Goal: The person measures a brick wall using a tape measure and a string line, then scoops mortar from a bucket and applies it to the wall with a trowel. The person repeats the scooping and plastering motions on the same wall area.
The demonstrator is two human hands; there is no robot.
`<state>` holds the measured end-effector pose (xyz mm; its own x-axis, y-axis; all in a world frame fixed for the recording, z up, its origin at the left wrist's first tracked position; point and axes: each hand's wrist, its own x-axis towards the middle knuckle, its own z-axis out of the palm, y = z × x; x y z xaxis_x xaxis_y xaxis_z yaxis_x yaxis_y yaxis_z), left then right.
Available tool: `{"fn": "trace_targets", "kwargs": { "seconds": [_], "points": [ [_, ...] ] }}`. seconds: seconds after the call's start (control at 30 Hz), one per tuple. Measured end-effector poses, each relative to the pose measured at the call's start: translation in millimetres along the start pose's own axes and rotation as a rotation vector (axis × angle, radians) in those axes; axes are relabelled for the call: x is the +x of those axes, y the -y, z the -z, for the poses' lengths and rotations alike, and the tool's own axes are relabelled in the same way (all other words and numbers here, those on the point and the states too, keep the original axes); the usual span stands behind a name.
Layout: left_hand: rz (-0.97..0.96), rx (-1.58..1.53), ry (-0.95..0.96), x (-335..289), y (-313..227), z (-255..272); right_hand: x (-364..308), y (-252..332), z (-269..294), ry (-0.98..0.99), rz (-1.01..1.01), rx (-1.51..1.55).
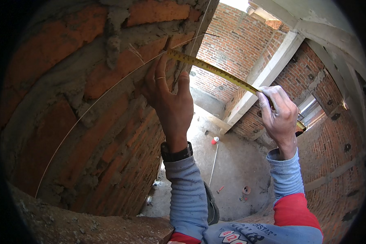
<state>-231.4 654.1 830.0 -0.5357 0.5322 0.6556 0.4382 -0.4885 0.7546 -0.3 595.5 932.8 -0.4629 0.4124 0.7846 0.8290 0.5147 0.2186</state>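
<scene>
A yellow tape measure blade [221,73] stretches from the rough brick wall on the left out over the drop to the right. My left hand [171,101], with a ring and a dark watch, reaches up along the wall. Its fingertips hold the blade's end against the brickwork, while the thumb stands apart. Farther right, my right hand [278,112] is closed on the blade, thumb against curled fingers. More of the yellow tape shows below that hand; its case is not clearly visible. A thin white string [87,112] runs across the wall and passes close to the blade's end.
The brick wall [110,154] fills the left side, with a rough ledge [89,215] below. Far beneath lies a concrete floor [232,179] with a red-and-white object [215,140] and a round pot-like thing [246,190]. A concrete beam [264,77] crosses behind.
</scene>
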Motion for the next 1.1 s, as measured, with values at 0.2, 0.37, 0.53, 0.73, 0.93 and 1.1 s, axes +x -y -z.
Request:
{"fn": "trace_targets", "kwargs": {
  "seconds": [0.2,0.37,0.53,0.73,0.93,1.1],
  "points": [
    [-0.028,0.016,-0.004,-0.2,0.4,0.5,-0.4,-0.1,-0.4,0.002,-0.004,-0.004],
    [-0.015,0.011,-0.002,-0.3,1.1,-0.7,-0.9,-0.5,-1.0,0.002,-0.004,-0.006],
    [-0.006,0.041,-0.002,-0.8,0.2,-0.2,-0.5,-0.6,-1.2,0.002,-0.002,-0.004],
    [-0.018,-0.005,-0.007,0.0,-0.1,0.1,-0.5,-0.4,-1.6,0.006,-0.009,0.001],
    [-0.014,-0.011,-0.010,0.3,0.9,-0.8,-0.7,-1.1,-2.8,0.000,-0.002,0.001],
    [-0.007,-0.006,-0.001,0.4,1.0,-0.2,-1.8,-1.4,-3.1,0.001,-0.001,-0.004]
  ]
}}
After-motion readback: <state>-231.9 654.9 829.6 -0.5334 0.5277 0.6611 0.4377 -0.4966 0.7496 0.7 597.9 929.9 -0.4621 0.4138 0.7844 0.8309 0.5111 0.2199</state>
